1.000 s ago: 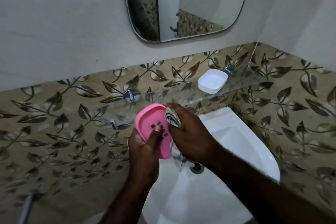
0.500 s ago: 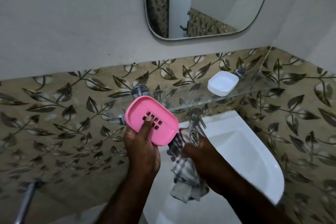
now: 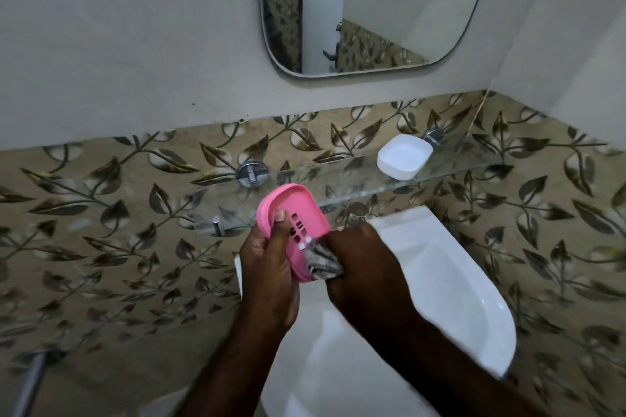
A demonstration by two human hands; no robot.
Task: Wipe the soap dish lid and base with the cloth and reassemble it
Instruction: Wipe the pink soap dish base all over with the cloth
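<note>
so the left hand (image 3: 271,267) has the pink soap dish piece (image 3: 293,223) gripped over the white sink (image 3: 440,281), thumb pressed on the top face next to the drain slots, the other fingers wrapped round underneath where i can't see them. the piece is tilted, far end pointing up toward the wall. the right hand (image 3: 359,264) is closed around a bunched-up checked cloth (image 3: 321,261) and is pushing it against the near right end of the pink piece, so cloth and dish are touching. only a small wad of cloth pokes out between the hand and the dish, the rest is hidden in the fist. the other half, a white soap dish piece (image 3: 403,156), sits open side up on the glass shelf (image 3: 450,173) above the sink, well apart from the hands. can't tell which half is the lid and which is the base. a mirror (image 3: 372,3) hangs on the wall above the shelf, and leaf-pattern tiles (image 3: 118,213) run behind everything.
</note>
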